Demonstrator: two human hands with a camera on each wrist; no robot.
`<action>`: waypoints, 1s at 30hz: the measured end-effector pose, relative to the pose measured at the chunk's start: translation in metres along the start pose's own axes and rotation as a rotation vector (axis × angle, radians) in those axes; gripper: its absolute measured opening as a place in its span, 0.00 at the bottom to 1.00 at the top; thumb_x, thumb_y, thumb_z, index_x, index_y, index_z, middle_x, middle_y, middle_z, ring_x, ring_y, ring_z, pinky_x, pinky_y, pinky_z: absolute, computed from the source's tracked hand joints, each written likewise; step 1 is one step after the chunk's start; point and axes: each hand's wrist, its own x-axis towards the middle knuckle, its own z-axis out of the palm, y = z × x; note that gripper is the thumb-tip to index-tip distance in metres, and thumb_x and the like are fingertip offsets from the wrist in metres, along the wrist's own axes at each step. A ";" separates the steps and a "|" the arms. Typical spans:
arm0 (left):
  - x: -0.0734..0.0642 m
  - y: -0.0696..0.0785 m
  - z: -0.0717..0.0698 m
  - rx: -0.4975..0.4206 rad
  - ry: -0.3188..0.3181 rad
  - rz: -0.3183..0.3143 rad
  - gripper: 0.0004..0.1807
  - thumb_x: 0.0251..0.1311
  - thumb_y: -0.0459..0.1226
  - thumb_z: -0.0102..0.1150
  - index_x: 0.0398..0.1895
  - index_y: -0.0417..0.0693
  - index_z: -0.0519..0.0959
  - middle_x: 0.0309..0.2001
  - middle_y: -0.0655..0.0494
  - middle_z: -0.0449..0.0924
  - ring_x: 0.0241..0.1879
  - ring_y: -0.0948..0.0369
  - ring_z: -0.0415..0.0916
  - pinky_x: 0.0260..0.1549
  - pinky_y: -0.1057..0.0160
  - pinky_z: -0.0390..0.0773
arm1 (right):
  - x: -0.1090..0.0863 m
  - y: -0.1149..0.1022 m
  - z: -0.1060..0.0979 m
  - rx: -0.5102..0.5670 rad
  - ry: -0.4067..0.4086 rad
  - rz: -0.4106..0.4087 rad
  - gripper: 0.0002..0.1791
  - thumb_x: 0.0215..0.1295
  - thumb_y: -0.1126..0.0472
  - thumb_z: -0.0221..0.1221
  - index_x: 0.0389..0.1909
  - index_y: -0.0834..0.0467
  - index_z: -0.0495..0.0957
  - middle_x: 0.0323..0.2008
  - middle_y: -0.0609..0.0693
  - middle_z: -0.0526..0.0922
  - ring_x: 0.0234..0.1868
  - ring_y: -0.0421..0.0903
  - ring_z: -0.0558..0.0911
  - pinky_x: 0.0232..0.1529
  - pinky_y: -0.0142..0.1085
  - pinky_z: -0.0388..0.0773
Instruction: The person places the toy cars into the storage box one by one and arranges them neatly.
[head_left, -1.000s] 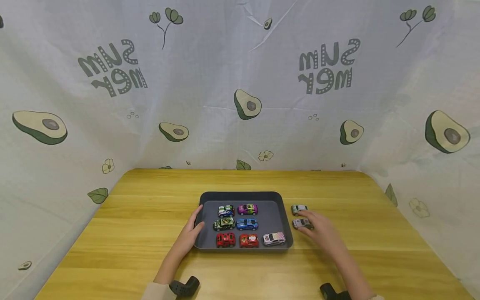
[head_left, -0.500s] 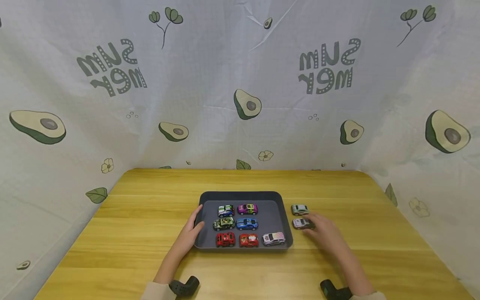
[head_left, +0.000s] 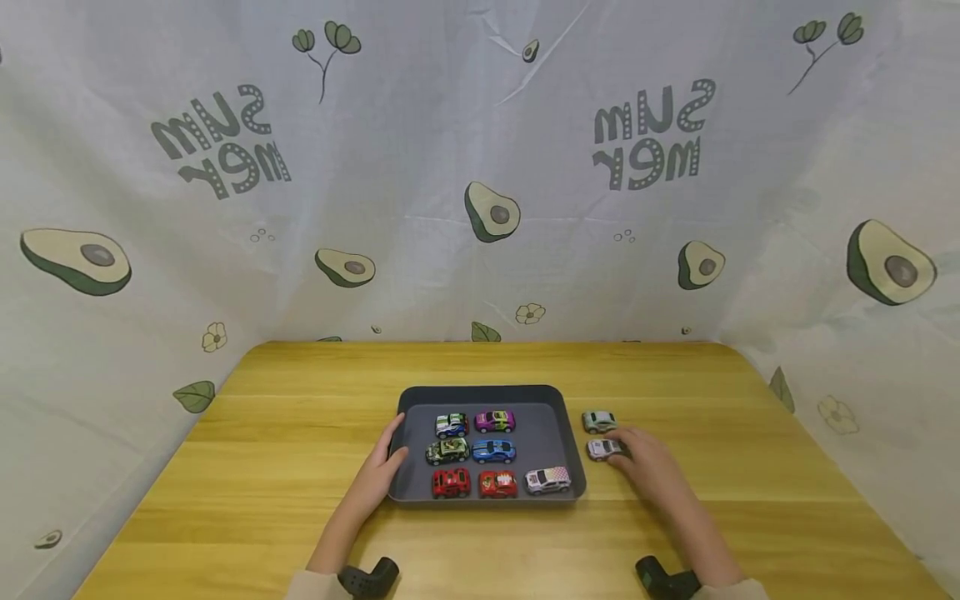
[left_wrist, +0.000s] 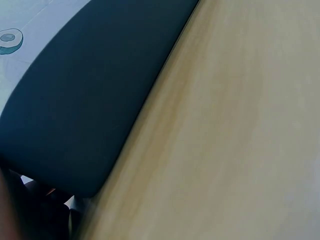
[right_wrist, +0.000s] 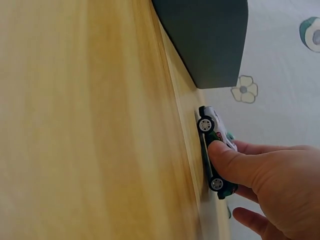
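Observation:
Near the middle of the table, a dark grey tray point(head_left: 536, 425) holds several small toy cars, among them a blue car point(head_left: 493, 451), a purple car point(head_left: 495, 421) and a white-and-pink car point(head_left: 548, 480). My left hand point(head_left: 375, 471) holds the tray's left side, thumb over the rim; its other fingers are partly hidden. Just right of the tray, my right hand point(head_left: 651, 471) pinches a white toy car point(head_left: 602, 449) by its right end. In the right wrist view, the thumb point(right_wrist: 227, 157) presses that car's side, its wheels close to the tabletop.
A pale green toy car point(head_left: 599, 421) stands behind the white one, outside the tray. The wooden table point(head_left: 300, 433) extends around the tray. A printed cloth point(head_left: 420, 167) hangs behind and at the sides.
My right hand has shifted slightly right, from over the white car to its right end. The left hand and the tray stay in place; the head view tilts slightly.

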 end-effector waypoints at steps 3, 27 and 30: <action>-0.001 0.001 0.001 0.009 -0.002 0.005 0.30 0.66 0.36 0.42 0.71 0.52 0.49 0.72 0.41 0.40 0.70 0.42 0.37 0.64 0.38 0.42 | 0.000 -0.001 0.000 0.000 0.003 0.003 0.17 0.56 0.65 0.59 0.47 0.65 0.75 0.48 0.64 0.77 0.51 0.63 0.74 0.52 0.56 0.69; -0.003 0.004 0.001 0.013 -0.008 0.009 0.30 0.67 0.37 0.42 0.71 0.51 0.48 0.72 0.41 0.40 0.70 0.42 0.37 0.64 0.38 0.43 | 0.011 -0.038 -0.018 -0.033 0.142 -0.089 0.18 0.51 0.62 0.63 0.44 0.63 0.77 0.39 0.57 0.82 0.40 0.54 0.79 0.41 0.47 0.75; -0.003 0.003 0.001 0.015 -0.009 0.008 0.30 0.67 0.37 0.42 0.71 0.51 0.48 0.72 0.41 0.40 0.70 0.42 0.37 0.65 0.38 0.43 | 0.016 -0.046 -0.015 -0.024 0.144 -0.103 0.17 0.51 0.62 0.64 0.43 0.62 0.78 0.37 0.55 0.82 0.37 0.50 0.78 0.38 0.44 0.75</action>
